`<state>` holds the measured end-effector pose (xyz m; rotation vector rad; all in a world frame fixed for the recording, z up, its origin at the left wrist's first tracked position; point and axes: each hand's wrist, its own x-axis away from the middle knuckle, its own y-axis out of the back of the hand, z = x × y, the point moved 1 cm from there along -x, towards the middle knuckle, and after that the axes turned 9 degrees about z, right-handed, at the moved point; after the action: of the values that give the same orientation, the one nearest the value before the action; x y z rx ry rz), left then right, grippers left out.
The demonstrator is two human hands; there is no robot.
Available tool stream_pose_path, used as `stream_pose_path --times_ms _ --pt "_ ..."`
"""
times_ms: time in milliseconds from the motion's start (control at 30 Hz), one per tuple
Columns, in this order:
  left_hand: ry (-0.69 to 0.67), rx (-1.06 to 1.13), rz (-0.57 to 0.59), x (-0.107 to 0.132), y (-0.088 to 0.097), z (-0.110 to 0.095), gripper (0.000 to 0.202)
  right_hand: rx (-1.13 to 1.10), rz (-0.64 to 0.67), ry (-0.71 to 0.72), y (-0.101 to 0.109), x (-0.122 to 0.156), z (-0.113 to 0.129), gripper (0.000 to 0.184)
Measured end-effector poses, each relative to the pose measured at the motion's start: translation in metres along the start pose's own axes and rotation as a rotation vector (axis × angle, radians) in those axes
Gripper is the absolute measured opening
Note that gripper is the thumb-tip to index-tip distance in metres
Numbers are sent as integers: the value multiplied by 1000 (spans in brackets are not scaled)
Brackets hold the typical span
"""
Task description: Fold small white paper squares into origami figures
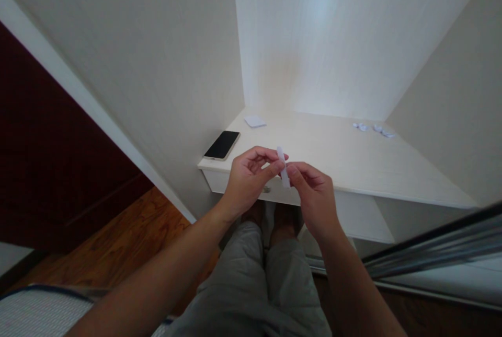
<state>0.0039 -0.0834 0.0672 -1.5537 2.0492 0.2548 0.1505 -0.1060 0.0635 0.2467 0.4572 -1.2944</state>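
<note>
Both hands meet over the front edge of a white shelf [325, 143]. Between them is a narrow strip of white paper [283, 167], held nearly upright with a slight tilt. My left hand [253, 175] pinches the strip between thumb and fingers from its left side. From the right, my right hand [314, 185] has its thumb and index finger closed on the strip's edge. Whether the strip is folded is too small to tell.
A dark-screened phone [222, 145] lies at the shelf's left front corner. Behind it rests a square of white paper [254, 121]. Several small white pieces [374, 128] lie at the back right. Cabinet walls enclose the shelf, and a drawer [219, 181] sits underneath.
</note>
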Motion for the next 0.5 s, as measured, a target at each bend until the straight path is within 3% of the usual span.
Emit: stream_pose_path --times_ms 133,367,500 --pt "-13 22 -4 2 3 6 21 54 -68 1 -7 3 -1 19" --pt "-25 69 12 0 5 9 21 -104 -34 -9 -9 3 -12 16" --pt "-27 58 17 1 8 11 20 -40 -39 -17 -10 5 -11 17"
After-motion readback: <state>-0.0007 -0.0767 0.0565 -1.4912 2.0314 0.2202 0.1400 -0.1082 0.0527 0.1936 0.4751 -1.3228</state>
